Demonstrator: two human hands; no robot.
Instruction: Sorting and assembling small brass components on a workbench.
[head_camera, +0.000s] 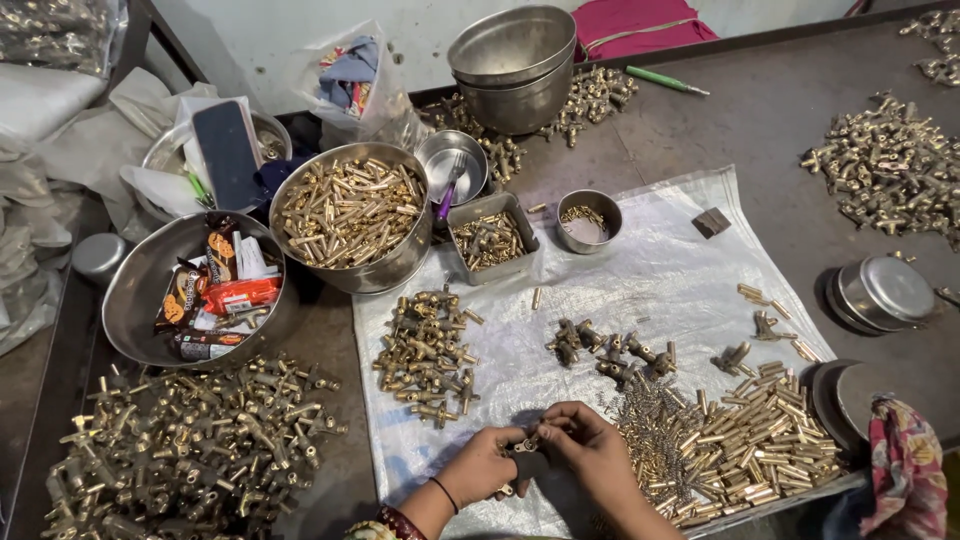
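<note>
Both hands, left hand (483, 466) and right hand (590, 452), pinch together on one small brass fitting (527, 444) above the white plastic sheet (650, 260), beside a pile of short brass tubes (750, 440).

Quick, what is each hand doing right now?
Left hand: closed, pinching a small brass fitting.
Right hand: closed, fingers on the same fitting from the other side.

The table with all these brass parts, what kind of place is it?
Probably a small hand-assembly workshop. Heaps of brass fittings, a bowl of brass tubes and both hands, left and right, joining a small part suggest it.
</note>
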